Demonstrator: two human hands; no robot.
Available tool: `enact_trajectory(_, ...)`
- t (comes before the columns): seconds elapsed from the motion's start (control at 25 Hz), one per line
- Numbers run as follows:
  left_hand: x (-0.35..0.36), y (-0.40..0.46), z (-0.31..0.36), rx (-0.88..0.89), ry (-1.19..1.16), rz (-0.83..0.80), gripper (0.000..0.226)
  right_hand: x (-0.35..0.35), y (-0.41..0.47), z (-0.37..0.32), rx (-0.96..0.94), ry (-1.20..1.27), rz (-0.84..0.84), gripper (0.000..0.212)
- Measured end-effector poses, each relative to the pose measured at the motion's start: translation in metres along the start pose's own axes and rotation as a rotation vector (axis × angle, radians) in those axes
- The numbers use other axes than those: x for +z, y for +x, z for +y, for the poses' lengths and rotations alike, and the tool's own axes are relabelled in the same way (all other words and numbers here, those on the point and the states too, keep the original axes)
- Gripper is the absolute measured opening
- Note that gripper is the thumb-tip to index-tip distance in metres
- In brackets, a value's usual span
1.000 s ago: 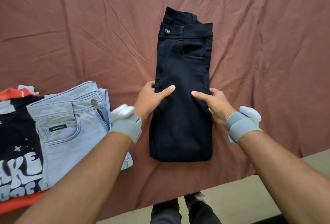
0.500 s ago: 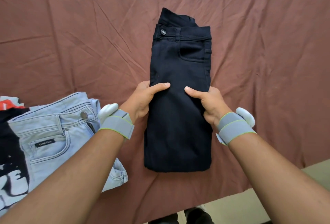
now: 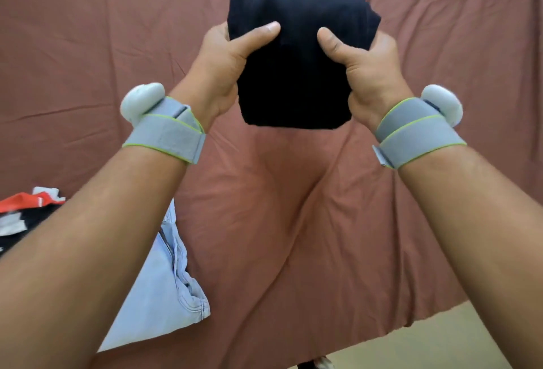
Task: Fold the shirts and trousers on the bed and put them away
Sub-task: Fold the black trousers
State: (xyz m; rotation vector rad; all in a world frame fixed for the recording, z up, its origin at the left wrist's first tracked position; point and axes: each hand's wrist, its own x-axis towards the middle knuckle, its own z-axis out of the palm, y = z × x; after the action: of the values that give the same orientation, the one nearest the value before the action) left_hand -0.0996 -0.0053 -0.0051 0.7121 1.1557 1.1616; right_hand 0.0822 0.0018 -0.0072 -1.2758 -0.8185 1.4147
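Black trousers (image 3: 296, 54): we hold them folded into a thick bundle, lifted clear of the bed, in the far middle of the view.
Left hand (image 3: 223, 65): our grip is clamped on the bundle's left edge, thumb pressed across the near face, the other fingers hidden behind the cloth.
Right hand (image 3: 371, 71): our grip is clamped on the right edge in the same way, thumb on the near face pointing toward the left thumb.
Bundle and grip: the trousers sit between our two hands; the upper part rises above the thumbs and the lower folded edge hangs below the palms.
Bed (image 3: 293, 236): the wrinkled reddish-brown sheet spreads beneath our arms.
Light blue jeans (image 3: 158, 289): they lie on the bed near left, partly under our left forearm.
Red and black shirt (image 3: 26, 210): it lies at the left edge, beside the jeans.
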Motion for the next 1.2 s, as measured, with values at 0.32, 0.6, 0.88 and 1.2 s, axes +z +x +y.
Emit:
enact_trajectory(0.32, -0.043, -0.128, -0.172, -0.484, 0.150, 0.118, 0.022, -0.098, -0.146, 0.152, 0.246, -0.338, -0.059, 0.044)
enact_trajectory(0.6, -0.044, -0.143, -0.171, -0.623, 0.181, -0.011, 0.031, -0.107, -0.133, 0.159, 0.553, -0.066, 0.010, 0.048)
enact_trajectory(0.88, -0.039, -0.102, -0.179, -0.329, 0.374, 0.208, 0.025, -0.081, -0.113, 0.154, 0.280, -0.328, 0.104, 0.026)
enact_trajectory(1.2, -0.040, -0.106, -0.187, -0.204, 0.398, 0.196, 0.041, -0.092, -0.118, 0.159, 0.472, -0.121, 0.024, 0.032)
